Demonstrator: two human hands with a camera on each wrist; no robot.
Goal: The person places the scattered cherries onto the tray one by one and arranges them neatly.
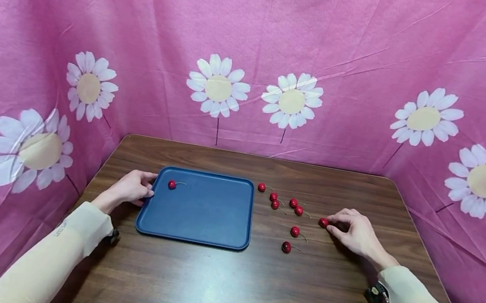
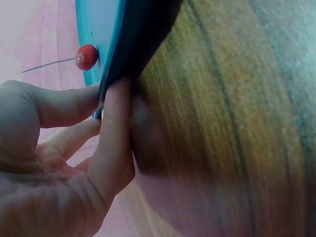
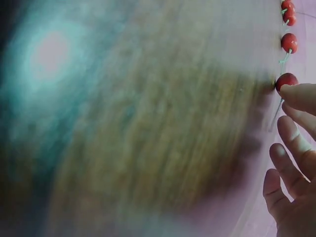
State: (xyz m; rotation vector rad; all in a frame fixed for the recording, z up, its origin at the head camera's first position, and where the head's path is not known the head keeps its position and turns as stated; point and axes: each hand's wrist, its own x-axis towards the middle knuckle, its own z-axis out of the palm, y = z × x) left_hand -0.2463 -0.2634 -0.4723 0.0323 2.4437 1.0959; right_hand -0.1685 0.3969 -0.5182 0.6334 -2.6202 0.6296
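Head view shows only one cherry (image 1: 172, 185) on the tray (image 1: 203, 215) the left hand (image 1: 131, 187) grips, another cherry (image 1: 323, 222) pinched by the right hand (image 1: 357, 232), and seven more cherries (image 1: 295, 231) still on the table (image 1: 262, 293).

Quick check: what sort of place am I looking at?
Probably a makeshift demonstration booth: pink daisy-print fabric hangs behind and beside a wood-grain table, with a blue tray and loose red cherries on it.

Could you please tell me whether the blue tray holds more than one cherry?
No, only one cherry lies on the blue tray, near its far left corner.
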